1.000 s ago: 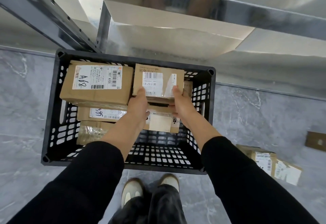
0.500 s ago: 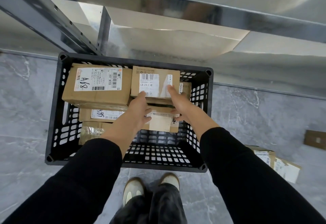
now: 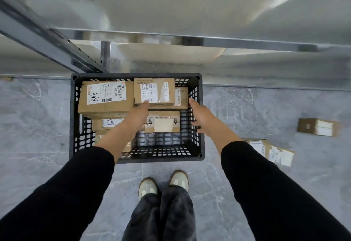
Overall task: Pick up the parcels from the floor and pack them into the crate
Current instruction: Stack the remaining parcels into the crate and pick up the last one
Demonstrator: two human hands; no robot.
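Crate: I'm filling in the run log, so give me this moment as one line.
stage: packing | left hand: touches top box | right hand: at crate right wall | floor: parcels unpacked

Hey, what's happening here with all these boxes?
A person stands over a black crate, packing cardboard parcels into it. The left hand touches the near edge of the small top parcel on the stack inside. The right hand is at the crate's right wall; I cannot tell whether it grips it. More parcels lie on the floor to the right, unpacked.
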